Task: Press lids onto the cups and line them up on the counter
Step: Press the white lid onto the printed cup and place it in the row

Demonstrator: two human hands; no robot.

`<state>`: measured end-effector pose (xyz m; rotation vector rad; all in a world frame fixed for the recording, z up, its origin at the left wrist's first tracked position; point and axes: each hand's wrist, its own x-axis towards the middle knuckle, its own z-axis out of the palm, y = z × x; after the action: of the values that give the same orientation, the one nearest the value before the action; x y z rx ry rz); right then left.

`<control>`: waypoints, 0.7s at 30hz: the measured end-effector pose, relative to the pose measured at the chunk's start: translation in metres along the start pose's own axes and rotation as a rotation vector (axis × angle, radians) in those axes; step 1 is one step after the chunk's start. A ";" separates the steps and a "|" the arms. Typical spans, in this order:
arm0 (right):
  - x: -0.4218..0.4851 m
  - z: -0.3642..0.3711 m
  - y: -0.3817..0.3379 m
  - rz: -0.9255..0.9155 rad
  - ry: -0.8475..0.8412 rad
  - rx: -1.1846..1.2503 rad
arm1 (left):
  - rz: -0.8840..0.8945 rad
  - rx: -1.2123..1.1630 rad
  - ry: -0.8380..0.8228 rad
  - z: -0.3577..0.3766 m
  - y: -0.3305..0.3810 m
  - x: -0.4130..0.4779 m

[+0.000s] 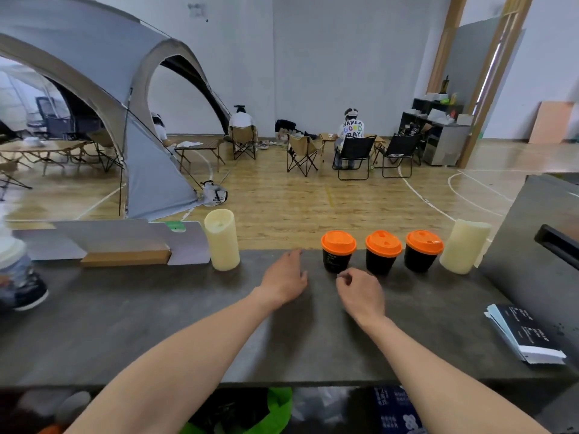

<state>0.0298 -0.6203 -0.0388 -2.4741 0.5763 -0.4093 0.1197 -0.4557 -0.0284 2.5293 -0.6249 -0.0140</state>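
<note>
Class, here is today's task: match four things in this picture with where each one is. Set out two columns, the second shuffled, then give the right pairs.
1. left cup
2. right candle
3. stack of leaflets
4. left hand

A. near the right end of the counter, by its front edge
B. fingers relaxed, left of all three cups
C. just right of the right cup
D. just beyond the right hand

Pairs: 1-D, 2-C, 3-A, 4-B.
</note>
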 end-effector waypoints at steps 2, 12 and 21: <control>-0.009 0.010 -0.020 -0.092 -0.024 -0.020 | 0.047 0.158 0.071 -0.019 -0.016 -0.014; -0.058 0.103 -0.210 -0.546 -0.225 0.018 | -0.061 0.471 0.288 -0.164 -0.178 -0.132; -0.135 0.197 -0.391 -0.723 -0.336 0.183 | -0.244 0.534 0.446 -0.282 -0.323 -0.241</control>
<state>0.1143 -0.1728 0.0109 -2.4238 -0.4906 -0.2812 0.0809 0.0315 0.0256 2.9528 -0.1447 0.6928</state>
